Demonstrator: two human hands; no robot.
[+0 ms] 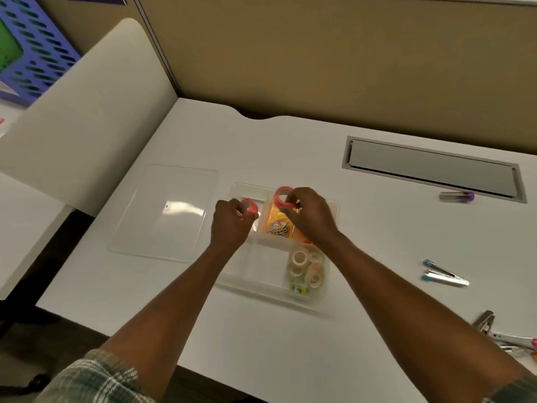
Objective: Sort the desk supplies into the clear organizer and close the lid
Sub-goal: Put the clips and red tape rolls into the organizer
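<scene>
Organizer (258, 266); pink tape rolls (281, 191) in fingers (300, 199)

White tabletop (290, 146), matte and evenly lit. In its far edge a shallow curved notch; to the right of that, a recessed grey cable hatch (430, 170), flap closed. Behind, a tan partition (319, 53) across the whole width. At the left, a cream divider panel (96, 106) with a rounded top corner, next to a neighbouring white desk (23, 228). Beyond the panel, a blue perforated bin (43, 53) with green inside. Below the near edge, dark floor (17, 344).
</scene>
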